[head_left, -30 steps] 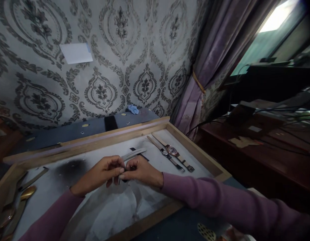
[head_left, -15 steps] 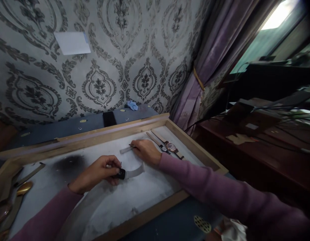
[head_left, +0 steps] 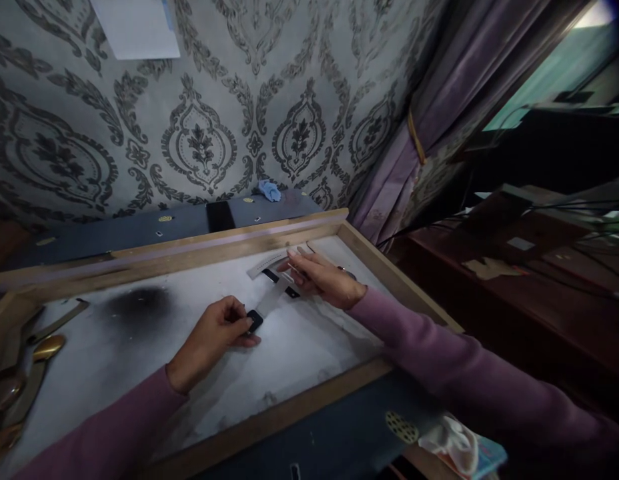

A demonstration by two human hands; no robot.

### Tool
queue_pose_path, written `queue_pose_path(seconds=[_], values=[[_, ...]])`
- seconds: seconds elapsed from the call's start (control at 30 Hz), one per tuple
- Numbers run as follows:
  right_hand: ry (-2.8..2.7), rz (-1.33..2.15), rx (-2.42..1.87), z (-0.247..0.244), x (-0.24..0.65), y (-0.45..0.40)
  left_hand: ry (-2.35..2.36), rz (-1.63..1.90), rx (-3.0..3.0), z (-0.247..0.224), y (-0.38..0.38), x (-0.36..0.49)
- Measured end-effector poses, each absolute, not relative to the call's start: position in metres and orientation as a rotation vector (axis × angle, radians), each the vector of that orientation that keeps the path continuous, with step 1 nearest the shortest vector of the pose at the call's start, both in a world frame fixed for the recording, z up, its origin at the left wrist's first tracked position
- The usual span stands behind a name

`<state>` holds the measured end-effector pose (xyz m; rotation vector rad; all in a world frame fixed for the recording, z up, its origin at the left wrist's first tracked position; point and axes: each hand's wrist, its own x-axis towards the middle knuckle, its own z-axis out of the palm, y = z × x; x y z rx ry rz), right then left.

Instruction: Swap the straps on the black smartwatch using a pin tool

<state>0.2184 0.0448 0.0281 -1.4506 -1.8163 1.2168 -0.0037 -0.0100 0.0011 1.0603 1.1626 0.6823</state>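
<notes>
Patterned wallpaper (head_left: pixel 254 143) and a tied-back curtain (head_left: pixel 442 100) suggest a home.

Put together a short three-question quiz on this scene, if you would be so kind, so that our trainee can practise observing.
1. Multiple choice: what is the left hand holding? A) a gold-coloured watch; B) a black watch; C) a purple curtain.
2. True or false: the crumpled blue cloth lies outside the wooden frame, on the side towards the patterned wall.
3. Short answer: which of the person's hands is nearer that wall?

Key: 1. B. 2. True. 3. The right hand.
</notes>
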Motion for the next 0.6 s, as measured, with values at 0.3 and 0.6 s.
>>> queue_pose_path(seconds=[0.3,0.6], values=[[-1.857,1.348,-1.127,0.014,0.198,0.029,1.153,0.531,1.402,0.008,-0.022,0.001],[-1.888,1.318,-1.077,0.004,0.182,0.038,1.244,0.604,2.072,0.007,-0.021,-0.002]])
